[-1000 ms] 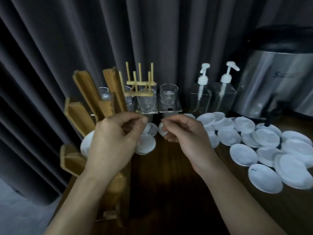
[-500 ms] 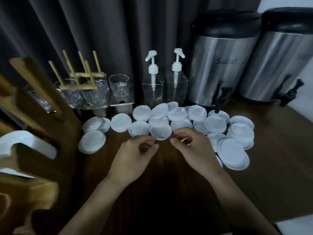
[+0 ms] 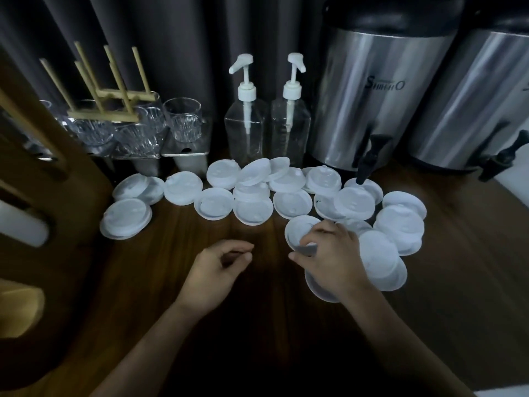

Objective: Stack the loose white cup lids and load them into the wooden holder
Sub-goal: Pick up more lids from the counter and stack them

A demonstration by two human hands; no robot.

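Several loose white cup lids (image 3: 253, 211) lie scattered across the dark wooden table (image 3: 177, 253), from the left to the right. My right hand (image 3: 332, 259) pinches the near edge of one white lid (image 3: 299, 230) and tips it up off the table; another lid lies partly under the wrist. My left hand (image 3: 217, 267) hovers over bare table to the left, fingers loosely curled, holding nothing. The wooden holder (image 3: 43, 196) fills the left edge, close and blurred, with white lids (image 3: 21, 224) showing through one of its slots.
At the back stand clear glasses (image 3: 183, 121) on metal trays with a small wooden rack, two pump bottles (image 3: 246, 124), and two steel drink dispensers (image 3: 380, 93) whose black taps overhang the lids. A dark curtain hangs behind.
The view swung right, away from the holder, to the lid pile. Both hands came off the holder; my right hand moved right and took hold of a lid's edge.
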